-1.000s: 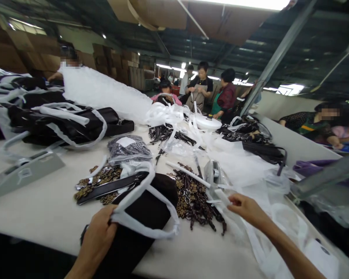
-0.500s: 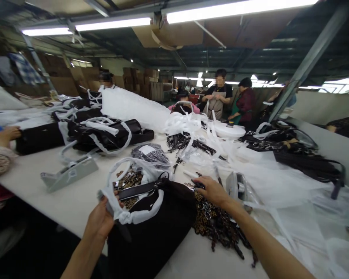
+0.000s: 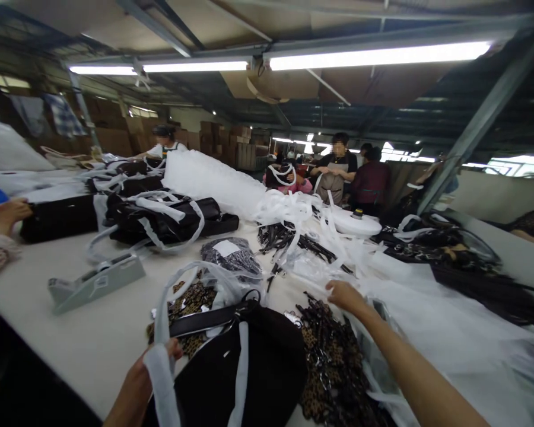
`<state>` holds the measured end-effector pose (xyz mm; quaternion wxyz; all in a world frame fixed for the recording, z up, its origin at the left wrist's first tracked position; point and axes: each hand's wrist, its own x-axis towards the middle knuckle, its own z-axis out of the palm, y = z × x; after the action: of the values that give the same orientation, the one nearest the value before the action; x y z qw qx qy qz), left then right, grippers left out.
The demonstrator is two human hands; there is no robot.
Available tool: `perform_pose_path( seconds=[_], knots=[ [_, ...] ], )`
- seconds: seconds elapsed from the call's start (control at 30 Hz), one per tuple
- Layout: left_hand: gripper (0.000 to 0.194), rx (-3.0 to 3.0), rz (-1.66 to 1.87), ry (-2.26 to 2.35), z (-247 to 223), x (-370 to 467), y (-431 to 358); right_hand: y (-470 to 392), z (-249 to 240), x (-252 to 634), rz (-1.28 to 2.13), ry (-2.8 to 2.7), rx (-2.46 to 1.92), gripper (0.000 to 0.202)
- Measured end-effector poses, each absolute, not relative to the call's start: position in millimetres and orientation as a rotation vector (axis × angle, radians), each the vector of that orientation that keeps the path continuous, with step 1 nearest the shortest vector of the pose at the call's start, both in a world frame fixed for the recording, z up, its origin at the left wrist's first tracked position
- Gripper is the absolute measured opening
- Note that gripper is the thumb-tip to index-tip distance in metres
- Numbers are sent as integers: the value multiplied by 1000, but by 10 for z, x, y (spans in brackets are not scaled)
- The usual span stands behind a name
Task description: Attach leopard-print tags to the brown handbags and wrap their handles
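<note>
A black handbag (image 3: 267, 356) stands upright before me on the table, its handles wrapped in white foam. My left hand (image 3: 136, 379) is closed on the bag's left side, at the wrapped handle (image 3: 160, 379), which hides part of the fingers. Over on the right, my right hand (image 3: 347, 298) has its fingers curled together above the table, near white strips; what they hold, if anything, cannot be seen. Beneath that hand lies a heap of dark and leopard-patterned straps with metal clasps (image 3: 327, 356). More leopard-patterned pieces (image 3: 191, 296) lie behind the bag.
A grey tape dispenser (image 3: 100, 281) sits at left, a second one (image 3: 380, 332) beneath my right arm. Other wrapped black bags (image 3: 169, 219), a packed bundle (image 3: 231, 255) and tangled white strips (image 3: 289, 204) cover the table. A co-worker's hand (image 3: 6, 216) touches a bag at far left.
My right hand has lifted off the strap heap and moved forward and right. My left hand has come lower along the bag. The view has tilted up slightly.
</note>
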<state>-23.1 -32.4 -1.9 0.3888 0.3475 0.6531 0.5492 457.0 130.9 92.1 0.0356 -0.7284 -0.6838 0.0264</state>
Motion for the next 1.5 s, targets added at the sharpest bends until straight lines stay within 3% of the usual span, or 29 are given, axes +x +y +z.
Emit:
perform_pose_path(
  seconds=[0.13, 0.2, 0.3, 0.4, 0.53, 0.63, 0.83, 0.93, 1.07, 1.27, 1.5],
  knots=[
    [40, 994, 1276, 1696, -136, -276, -327, 1542, 1315, 4740, -207, -1828, -2243, 60],
    [39, 1095, 1214, 1710, -127, -256, -383, 1519, 1293, 4621, -182, -1941, -2078, 64],
    [33, 1240, 1087, 1684, -29, -154, -445, 1277, 1010, 4119, 132, -2386, -1656, 72],
    [37, 1288, 981, 1692, 89, -56, -437, 947, 747, 3473, 525, -2708, -1164, 92],
    [32, 1307, 1018, 1765, 163, -27, -397, 742, 755, 2923, 703, -2837, -918, 97],
    [27, 1311, 1139, 1763, 211, -12, -400, 711, 802, 2773, 770, -2899, -877, 93],
    [26, 1458, 1348, 1524, 477, 221, -427, 668, 605, 2518, 311, -3021, -922, 84],
    [29, 1503, 1355, 1382, 617, 363, -385, 720, 652, 2430, 229, -3035, -965, 68],
    [32, 1536, 1334, 1223, 843, 481, -359, 797, 910, 2480, 175, -2951, -1104, 38],
    [45, 1686, 1337, 1152, 1229, 412, -475, 772, 1438, 2916, 154, -2697, -1233, 19],
    [36, 1546, 1922, 1197, 1364, 269, -786, -379, 2199, 3555, 162, -2345, -1216, 8]
  ],
)
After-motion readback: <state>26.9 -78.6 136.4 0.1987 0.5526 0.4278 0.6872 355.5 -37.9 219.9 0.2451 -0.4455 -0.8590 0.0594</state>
